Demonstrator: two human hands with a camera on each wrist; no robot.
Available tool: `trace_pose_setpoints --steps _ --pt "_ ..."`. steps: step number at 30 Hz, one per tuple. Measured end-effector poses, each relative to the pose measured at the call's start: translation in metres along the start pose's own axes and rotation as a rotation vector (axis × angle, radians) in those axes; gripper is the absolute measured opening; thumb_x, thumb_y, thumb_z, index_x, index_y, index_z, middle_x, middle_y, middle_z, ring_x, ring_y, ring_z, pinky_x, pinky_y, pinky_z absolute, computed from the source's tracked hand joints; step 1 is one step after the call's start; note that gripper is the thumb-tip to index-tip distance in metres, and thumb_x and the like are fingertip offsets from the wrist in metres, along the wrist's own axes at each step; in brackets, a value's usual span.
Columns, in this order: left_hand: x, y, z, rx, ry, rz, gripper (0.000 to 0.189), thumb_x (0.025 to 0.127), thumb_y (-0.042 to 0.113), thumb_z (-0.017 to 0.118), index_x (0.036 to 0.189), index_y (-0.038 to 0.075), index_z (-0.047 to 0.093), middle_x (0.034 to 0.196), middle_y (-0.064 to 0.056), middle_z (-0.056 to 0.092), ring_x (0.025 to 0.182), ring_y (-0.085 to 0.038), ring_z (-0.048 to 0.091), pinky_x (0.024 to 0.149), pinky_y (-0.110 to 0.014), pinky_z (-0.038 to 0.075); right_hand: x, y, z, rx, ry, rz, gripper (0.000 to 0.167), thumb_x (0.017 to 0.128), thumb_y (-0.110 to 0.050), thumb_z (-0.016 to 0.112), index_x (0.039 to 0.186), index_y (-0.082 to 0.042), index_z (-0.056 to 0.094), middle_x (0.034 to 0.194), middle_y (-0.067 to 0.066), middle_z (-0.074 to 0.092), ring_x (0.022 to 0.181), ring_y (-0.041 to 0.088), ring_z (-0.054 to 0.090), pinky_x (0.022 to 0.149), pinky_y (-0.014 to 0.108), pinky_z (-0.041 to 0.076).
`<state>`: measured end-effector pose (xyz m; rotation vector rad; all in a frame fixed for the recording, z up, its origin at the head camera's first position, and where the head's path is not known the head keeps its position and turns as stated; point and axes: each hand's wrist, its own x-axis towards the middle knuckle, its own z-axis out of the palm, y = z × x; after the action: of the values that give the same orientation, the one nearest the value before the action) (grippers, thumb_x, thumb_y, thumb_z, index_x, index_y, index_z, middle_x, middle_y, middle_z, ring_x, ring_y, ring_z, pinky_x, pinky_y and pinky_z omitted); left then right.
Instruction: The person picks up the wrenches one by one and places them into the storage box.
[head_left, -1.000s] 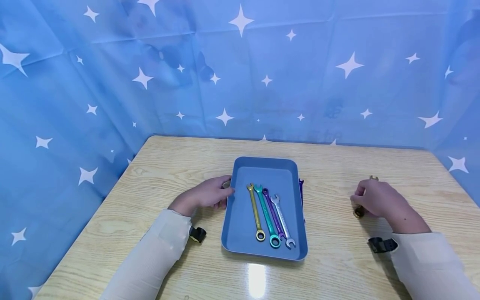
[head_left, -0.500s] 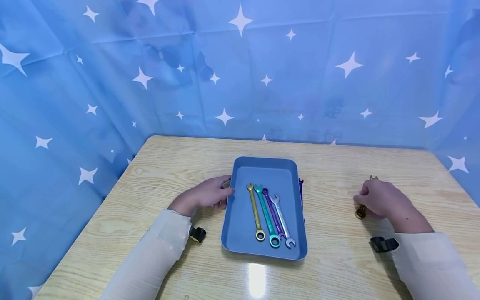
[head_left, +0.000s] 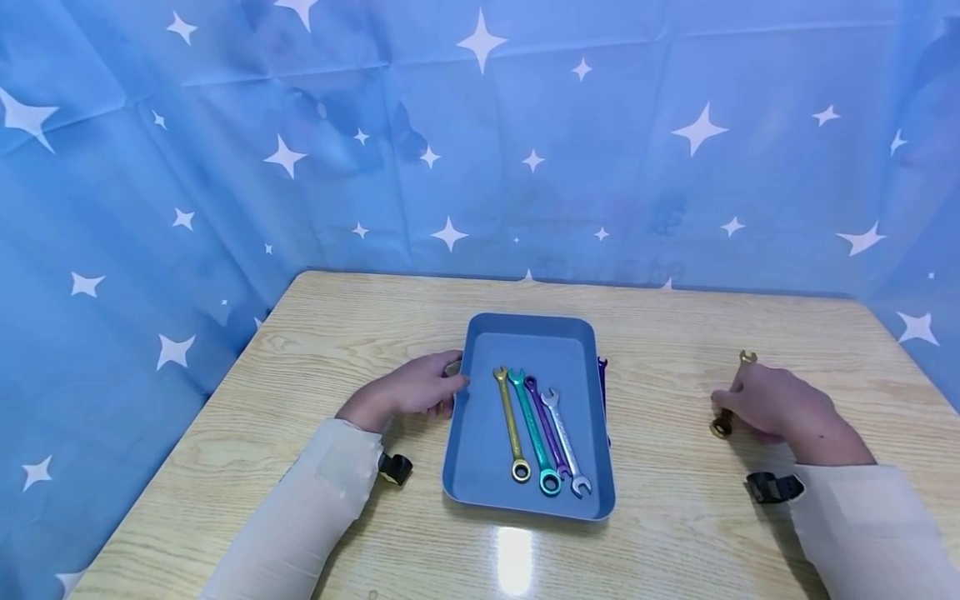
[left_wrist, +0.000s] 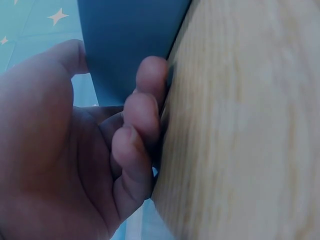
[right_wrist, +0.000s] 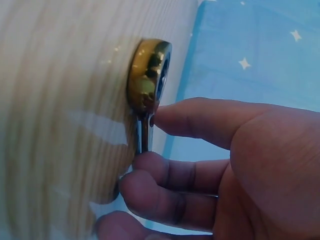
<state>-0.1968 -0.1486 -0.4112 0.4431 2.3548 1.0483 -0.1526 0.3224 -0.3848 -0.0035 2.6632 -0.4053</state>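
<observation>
In the head view a blue-grey tray [head_left: 480, 487] holds a gold wrench [head_left: 510, 417], a green wrench [head_left: 533, 429], a purple wrench [head_left: 547, 421] and a silver wrench [head_left: 564, 437], side by side. My left hand [head_left: 416, 387] holds the tray's left wall, thumb over the rim; in the left wrist view the other fingers [left_wrist: 142, 112] curl outside, low by the table. At the right, my right hand [head_left: 776, 404] pinches a gold-brown wrench [right_wrist: 142, 75] close over the tabletop. Its thumb [right_wrist: 175, 117] presses the neck below the ring end; the open end shows beyond the hand.
Another purple wrench [head_left: 602, 379] lies against the tray's right side, mostly hidden by the wall. The wood-grain table [head_left: 360, 308] ends at a blue star-print curtain [head_left: 615, 200] at the back and left.
My right hand has shifted slightly to the right, showing more of the gold-brown wrench's open end. That wrench's ring end has moved a little right. The left hand and tray stay put.
</observation>
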Motion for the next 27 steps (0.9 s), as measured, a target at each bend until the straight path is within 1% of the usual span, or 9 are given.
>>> trace_pose_setpoints --steps 8,12,18,21,27 --pt "0.000 -0.001 0.000 0.019 -0.003 0.001 0.057 0.103 0.032 0.046 0.156 0.016 0.033 0.073 -0.007 0.067 0.056 -0.018 0.057 0.055 -0.031 0.050 -0.001 -0.007 0.003 0.010 0.016 -0.034 0.046 0.100 -0.031 0.050 0.055 -0.023 0.042 0.047 -0.008 0.037 0.042 0.010 0.041 0.046 0.031 0.038" --pt "0.000 0.000 0.000 0.016 -0.002 0.001 0.057 0.103 0.032 0.046 0.156 0.017 0.032 0.073 -0.007 0.067 0.056 -0.018 0.057 0.053 -0.031 0.049 0.000 -0.011 0.005 0.025 0.025 -0.047 0.043 0.100 -0.029 0.051 0.059 -0.021 0.043 0.049 -0.008 0.036 0.043 0.011 0.042 0.047 0.031 0.038" --pt "0.000 0.001 0.000 0.022 -0.002 0.000 0.058 0.103 0.033 0.046 0.157 0.017 0.031 0.073 -0.007 0.067 0.056 -0.018 0.057 0.054 -0.031 0.050 0.001 -0.013 0.005 0.048 -0.001 -0.088 0.036 0.101 -0.026 0.050 0.067 -0.015 0.054 0.049 -0.007 0.037 0.042 0.011 0.039 0.049 0.032 0.039" --pt "0.000 0.002 0.000 0.023 0.000 0.001 0.059 0.103 0.033 0.046 0.157 0.017 0.031 0.073 -0.007 0.067 0.056 -0.018 0.057 0.054 -0.032 0.050 0.001 -0.014 0.006 0.051 -0.004 -0.108 0.035 0.101 -0.025 0.051 0.069 -0.013 0.057 0.049 -0.006 0.037 0.041 0.011 0.038 0.050 0.033 0.039" --pt "0.000 0.002 0.000 0.030 -0.001 -0.003 0.058 0.103 0.033 0.046 0.156 0.016 0.032 0.073 -0.007 0.067 0.056 -0.018 0.057 0.055 -0.031 0.050 0.000 -0.018 0.007 0.109 -0.050 -0.127 0.035 0.101 -0.022 0.050 0.067 -0.013 0.047 0.048 -0.006 0.038 0.041 0.011 0.036 0.049 0.032 0.039"
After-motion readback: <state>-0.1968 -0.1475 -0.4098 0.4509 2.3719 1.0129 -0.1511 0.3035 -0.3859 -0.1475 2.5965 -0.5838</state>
